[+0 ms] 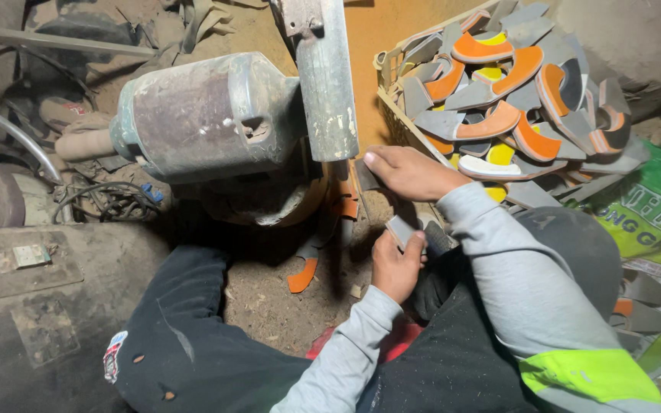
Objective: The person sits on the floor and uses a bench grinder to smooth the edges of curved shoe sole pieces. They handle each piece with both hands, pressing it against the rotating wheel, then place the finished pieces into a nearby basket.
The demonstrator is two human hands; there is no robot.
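My left hand (pixel 395 266) is closed around a small grey curved piece (pixel 403 229), held upright over my lap. Just above it, my right hand (pixel 411 172) reaches left toward the grinding machine (pixel 208 115), its fingers pinching a dark grey piece (pixel 364 177) right under the machine's metal post (pixel 327 76). The two hands are close but do not touch. Both arms wear grey sleeves. What the right hand's piece rests against is hidden in shadow.
A pale plastic crate (pixel 392 103) to my right is heaped with several grey, orange and yellow curved pieces (pixel 499 99). Orange offcuts (pixel 302 275) lie on the dirt floor under the machine. A green printed sack (pixel 652 218) lies at right. Cables and wheels clutter the left.
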